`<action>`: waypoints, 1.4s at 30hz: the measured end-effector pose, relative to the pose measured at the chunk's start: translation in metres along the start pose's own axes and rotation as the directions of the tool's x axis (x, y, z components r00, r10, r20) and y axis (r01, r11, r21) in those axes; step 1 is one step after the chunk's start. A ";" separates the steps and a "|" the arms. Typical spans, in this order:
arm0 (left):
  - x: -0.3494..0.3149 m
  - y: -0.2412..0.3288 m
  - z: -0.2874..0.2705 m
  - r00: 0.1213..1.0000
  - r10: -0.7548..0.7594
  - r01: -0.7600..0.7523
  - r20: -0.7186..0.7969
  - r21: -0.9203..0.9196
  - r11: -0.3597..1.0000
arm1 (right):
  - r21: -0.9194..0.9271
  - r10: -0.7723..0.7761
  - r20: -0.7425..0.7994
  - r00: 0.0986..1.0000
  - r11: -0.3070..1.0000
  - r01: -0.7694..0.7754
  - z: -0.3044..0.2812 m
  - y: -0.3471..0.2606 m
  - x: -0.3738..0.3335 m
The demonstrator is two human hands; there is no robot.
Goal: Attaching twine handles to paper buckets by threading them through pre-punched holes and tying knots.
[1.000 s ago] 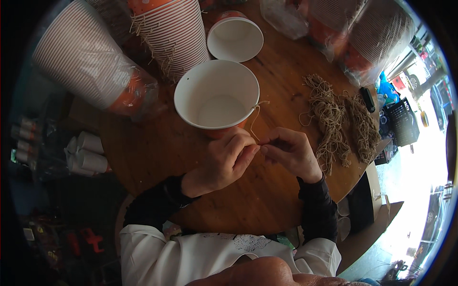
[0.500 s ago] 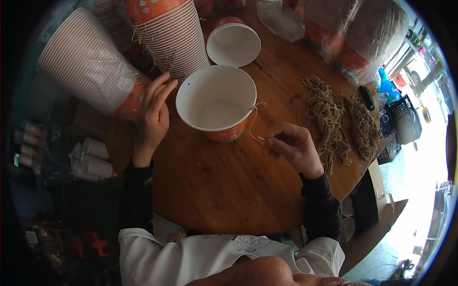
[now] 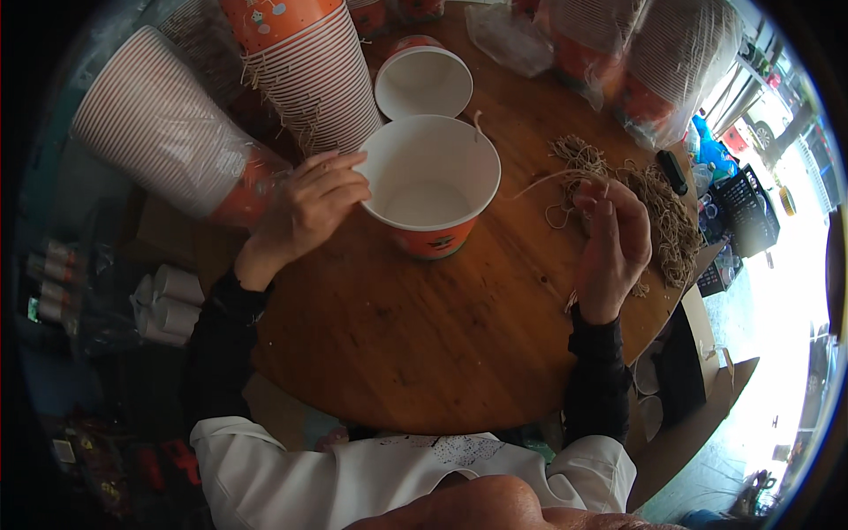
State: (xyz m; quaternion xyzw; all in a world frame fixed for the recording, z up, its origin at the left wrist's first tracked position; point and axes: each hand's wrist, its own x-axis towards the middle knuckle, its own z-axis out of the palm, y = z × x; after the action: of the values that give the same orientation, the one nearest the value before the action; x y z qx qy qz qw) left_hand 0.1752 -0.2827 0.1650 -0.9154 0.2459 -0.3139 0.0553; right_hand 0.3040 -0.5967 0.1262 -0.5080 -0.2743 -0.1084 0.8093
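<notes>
A round paper bucket (image 3: 431, 172), white inside and orange outside, stands upright on the wooden table in front of me. My left hand (image 3: 314, 199) is at its left rim, fingers bent and closed on the edge; the thumb is hidden. Off to the bucket's right, my right hand (image 3: 616, 238) pinches a thin beige string (image 3: 555, 177). That string stretches left toward the bucket's side, and its blurred far end makes the join hard to see. A short piece of string (image 3: 478, 126) sticks up at the far right rim. Tangled string bundles (image 3: 658, 208) lie behind my right hand.
A tall stack of orange buckets (image 3: 309, 84) with string ends poking out stands at the back left. Beside it leans a plastic-wrapped stack (image 3: 163, 124). Another bucket (image 3: 424, 82) lies tipped behind mine. Wrapped stacks (image 3: 658, 66) and a dark object (image 3: 671, 172) sit to the right.
My right hand has moved right, drawing the string out from the bucket. My left hand has come from beside the bucket to its rim. The bucket sits slightly farther right.
</notes>
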 end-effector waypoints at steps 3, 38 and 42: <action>-0.004 0.041 -0.003 0.989 -0.143 0.145 0.025 -0.148 0.978 | -0.162 -0.023 0.257 0.966 0.984 0.066 0.014 0.001 -0.017; 0.056 0.106 0.004 0.864 -0.377 0.503 0.334 -0.541 0.674 | -0.352 0.319 0.335 0.886 0.915 -0.197 0.044 0.019 -0.054; 0.061 0.081 0.000 0.741 -0.344 0.670 0.577 -0.596 0.443 | -0.358 0.324 0.347 0.880 0.913 -0.195 0.046 0.016 -0.056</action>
State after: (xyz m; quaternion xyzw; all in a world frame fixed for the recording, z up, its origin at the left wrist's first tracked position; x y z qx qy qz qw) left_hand 0.1832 -0.3826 0.1777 -0.9165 0.0479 0.0023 -0.3971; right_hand 0.2498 -0.5542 0.0982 -0.6732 -0.3413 0.0665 0.6526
